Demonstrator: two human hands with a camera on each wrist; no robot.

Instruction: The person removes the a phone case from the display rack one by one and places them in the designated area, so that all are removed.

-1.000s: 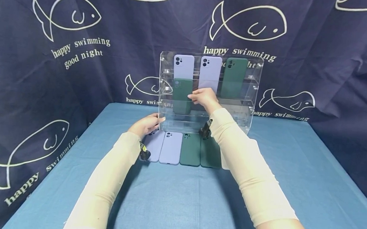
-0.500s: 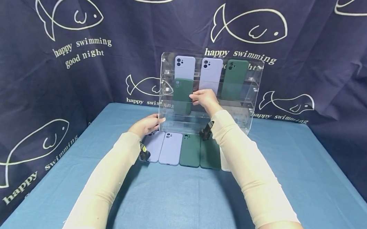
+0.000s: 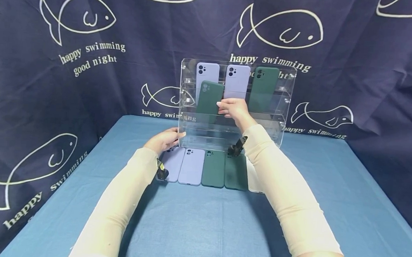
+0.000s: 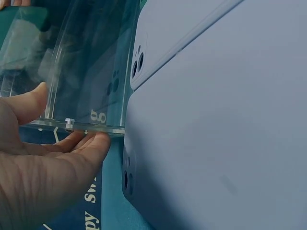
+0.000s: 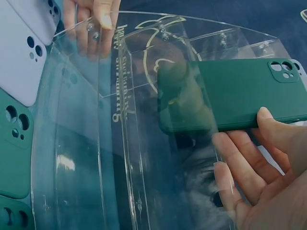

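Note:
A green phone case leans to the right in the middle tier of a clear acrylic display rack. My right hand pinches its right edge. In the right wrist view the thumb lies on the edge of the green case, with the fingers under it; its lower end sits behind a clear panel. At the rack's lower left side, my left hand holds the side panel, thumb on the inside and fingers outside, as the left wrist view shows.
Two lilac cases and a green case stand in the top tier. In front of the rack, a row on the blue tablecloth holds lilac cases, green cases and a white case, partly hidden by my right sleeve.
My right hand has moved up and to the right, drawing the green phone case with it and tilting it rightward from upright. The left hand and the rack have kept their places.

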